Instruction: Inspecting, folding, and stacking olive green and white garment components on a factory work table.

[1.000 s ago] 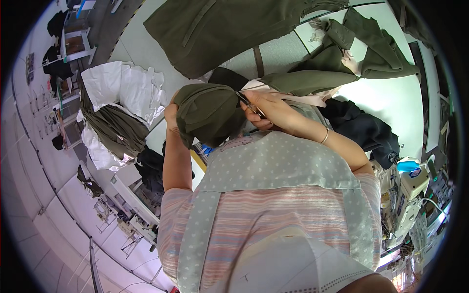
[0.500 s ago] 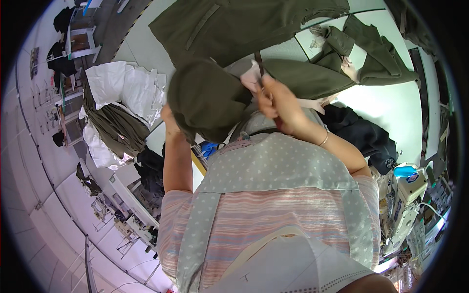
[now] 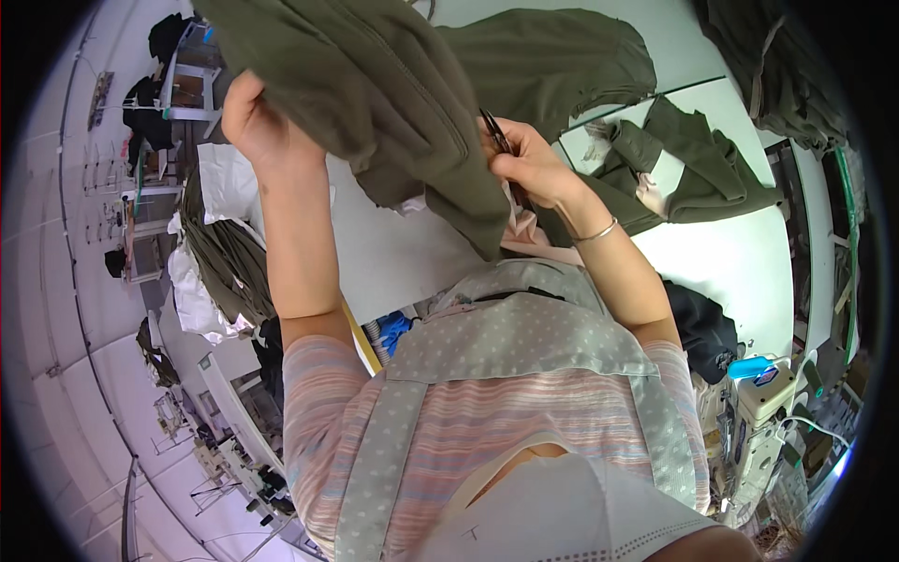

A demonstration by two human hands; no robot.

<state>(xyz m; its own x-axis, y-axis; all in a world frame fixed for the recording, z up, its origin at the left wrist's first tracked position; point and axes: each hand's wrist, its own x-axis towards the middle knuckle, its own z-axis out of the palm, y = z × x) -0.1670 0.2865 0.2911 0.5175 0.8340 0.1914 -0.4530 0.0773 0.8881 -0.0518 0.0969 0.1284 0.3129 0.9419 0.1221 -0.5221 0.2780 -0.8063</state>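
Note:
A dark olive garment [image 3: 375,84] with a long stitched seam hangs raised over the white table [image 3: 384,248]. At its left edge my left hand [image 3: 267,131] is closed on the cloth, fingers partly behind it. My right hand [image 3: 536,167] is closed around small dark thread snips [image 3: 494,133], their points sticking up beside the garment's right edge. Whether these fingers also pinch cloth is hidden. Just below the right hand shows a pale pink piece of fabric [image 3: 524,228].
More olive cloth [image 3: 562,61] lies behind on the table, and a folded olive garment [image 3: 698,164] to the right. Black cloth [image 3: 698,328] rests beside my right elbow, near a sewing machine [image 3: 763,398]. White cloth [image 3: 225,183] and olive cloth [image 3: 225,253] hang at the left.
My left hand has lifted the garment up, away from my body and to the left, spreading it out. My right hand stays near the same spot, snips now pointing up and left.

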